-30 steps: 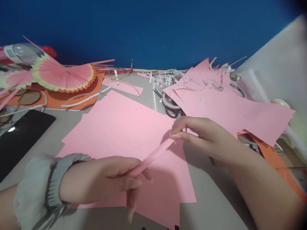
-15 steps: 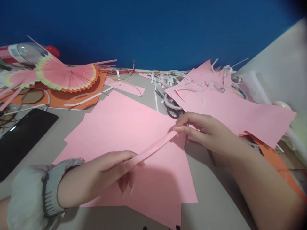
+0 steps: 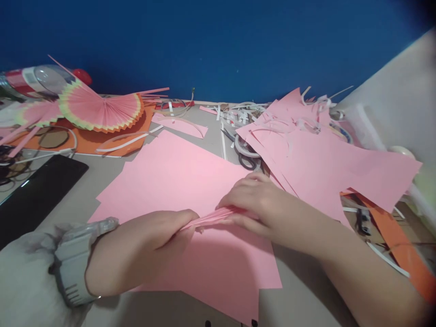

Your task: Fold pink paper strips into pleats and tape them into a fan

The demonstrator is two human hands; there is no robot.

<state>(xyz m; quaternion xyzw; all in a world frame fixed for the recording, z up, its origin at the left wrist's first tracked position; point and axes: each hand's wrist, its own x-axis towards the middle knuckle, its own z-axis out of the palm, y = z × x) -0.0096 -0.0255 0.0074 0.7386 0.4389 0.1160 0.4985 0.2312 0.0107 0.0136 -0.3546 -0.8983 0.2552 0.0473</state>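
A narrow pleated strip of pink paper (image 3: 213, 217) stretches between both hands, just above a large pink sheet (image 3: 177, 181) lying on the table. My left hand (image 3: 153, 240), with a grey watch on its wrist, is closed on the strip's near end. My right hand (image 3: 254, 204) pinches the strip close beside the left, its fingers curled over the paper. Only a short length of the strip shows between the two hands.
More pink sheets (image 3: 323, 159) with white paper trimmings lie at the right, partly over scissors (image 3: 247, 156). A folded pink and yellow paper fan (image 3: 98, 109) rests on orange card at the back left. A black phone (image 3: 37, 190) lies left. A blue wall stands behind.
My right hand has slid along the strip toward the left hand, so the visible length between them has shrunk. The left hand has closed more tightly on its end.
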